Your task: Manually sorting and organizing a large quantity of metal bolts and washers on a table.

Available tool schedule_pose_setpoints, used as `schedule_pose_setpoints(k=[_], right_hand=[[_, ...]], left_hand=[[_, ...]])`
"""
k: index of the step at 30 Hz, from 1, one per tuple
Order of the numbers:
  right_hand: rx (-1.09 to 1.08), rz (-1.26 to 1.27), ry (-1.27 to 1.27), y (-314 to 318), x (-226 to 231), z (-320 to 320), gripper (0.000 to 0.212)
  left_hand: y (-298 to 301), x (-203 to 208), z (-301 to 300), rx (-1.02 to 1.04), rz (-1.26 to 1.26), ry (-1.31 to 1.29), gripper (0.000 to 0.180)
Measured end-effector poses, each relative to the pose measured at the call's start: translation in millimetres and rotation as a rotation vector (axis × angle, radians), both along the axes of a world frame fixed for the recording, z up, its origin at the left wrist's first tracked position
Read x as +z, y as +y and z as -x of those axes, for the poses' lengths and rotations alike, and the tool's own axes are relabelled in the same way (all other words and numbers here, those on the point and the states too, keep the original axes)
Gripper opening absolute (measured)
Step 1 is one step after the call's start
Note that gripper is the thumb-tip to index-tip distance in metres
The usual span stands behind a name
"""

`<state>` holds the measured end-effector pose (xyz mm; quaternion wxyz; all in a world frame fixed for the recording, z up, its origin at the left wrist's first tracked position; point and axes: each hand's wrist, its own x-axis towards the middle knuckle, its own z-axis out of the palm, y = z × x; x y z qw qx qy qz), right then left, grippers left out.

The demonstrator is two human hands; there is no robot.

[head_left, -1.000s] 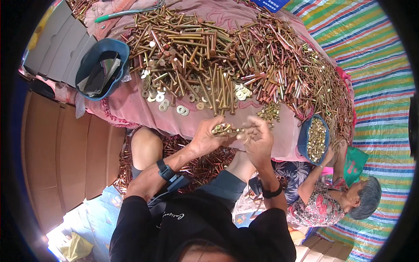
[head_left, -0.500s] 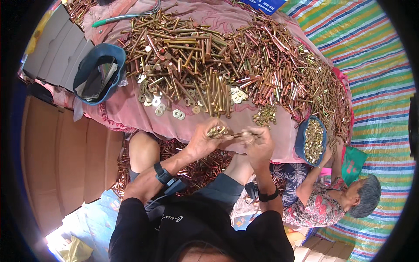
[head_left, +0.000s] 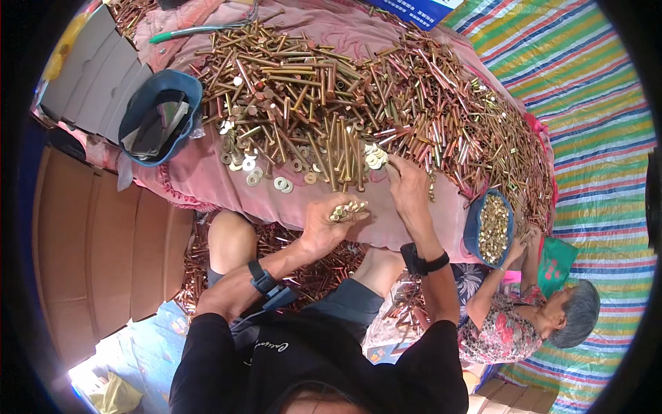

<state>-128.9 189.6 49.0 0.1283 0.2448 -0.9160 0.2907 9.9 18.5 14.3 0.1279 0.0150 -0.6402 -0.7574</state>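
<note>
The left hand [head_left: 326, 222] clasps one bundle of bolts [head_left: 347, 211] in its fingers, forearm [head_left: 288, 258] slanting inward. The right hand [head_left: 411, 188] stretches forward, fingers at one cluster of washers [head_left: 374, 157]; whether they grip any, I cannot tell. Two blue bins [head_left: 472, 230] flank the fingers, well apart.

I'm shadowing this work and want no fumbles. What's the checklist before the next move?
1. Left hand gripping its bundle of metal fasteners: ok.
2. Right hand at the washers: ok, fingertip right beside them.
3. Washer pinched: cannot tell.
4. Loose bolts neatly aligned: not ok, most lie jumbled.
5. Co-worker's hands apart from the person's: ok, beyond the blue tub of small metal pieces.
</note>
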Motion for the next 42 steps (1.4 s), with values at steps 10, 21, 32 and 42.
schedule_pose_setpoints(k=[10,21,32,42], right_hand=[[-0.054,0.793,-0.960,15.2,28.2,-42.7,0.018],[0.013,0.662,-0.956,-9.1,36.8,-94.0,0.019],[-0.267,0.039,-0.215,25.2,28.3,-27.9,0.032],[-0.317,-0.316,-0.146,35.4,20.5,2.3,0.034]], left_hand=[[-5.6,-16.6,3.5,-0.028,0.001,0.078,0.019],[-6.3,-13.9,-0.1,-0.052,0.074,0.155,0.014],[-3.8,3.7,7.1,-0.061,-0.061,0.003,0.018],[-2.2,-21.6,1.8,-0.100,-0.017,-0.094,0.018]])
